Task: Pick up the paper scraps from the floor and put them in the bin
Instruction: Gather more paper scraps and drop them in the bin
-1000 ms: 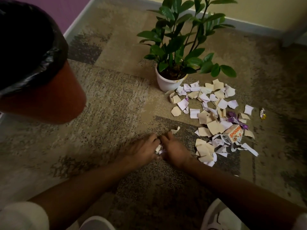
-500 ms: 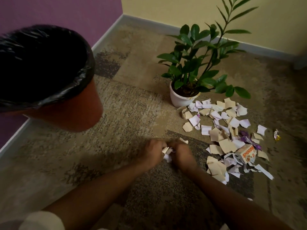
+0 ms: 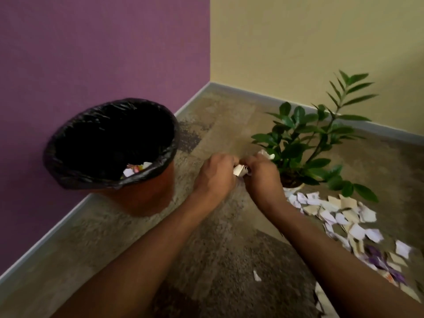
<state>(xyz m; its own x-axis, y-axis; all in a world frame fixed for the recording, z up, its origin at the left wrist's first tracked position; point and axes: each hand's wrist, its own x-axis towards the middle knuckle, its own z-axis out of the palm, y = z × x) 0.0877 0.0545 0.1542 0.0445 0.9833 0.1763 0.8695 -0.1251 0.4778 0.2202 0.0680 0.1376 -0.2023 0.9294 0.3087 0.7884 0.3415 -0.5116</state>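
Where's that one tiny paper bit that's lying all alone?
Start at the bin by the purple wall, then look down the carpet between the person's forearms. The lone scrap lies there, small, white and apart from the scattered pile beside the plant.

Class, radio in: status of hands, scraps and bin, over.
Left hand and right hand grip torn paper scraps. Black-lined orange bin left, open. Nothing between. Scattered paper pile remains.

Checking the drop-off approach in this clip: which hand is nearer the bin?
Left. The left hand is just right of the bin, level with its rim. The right hand, beside it, is farther away, in front of the potted plant. Both hold paper scraps.
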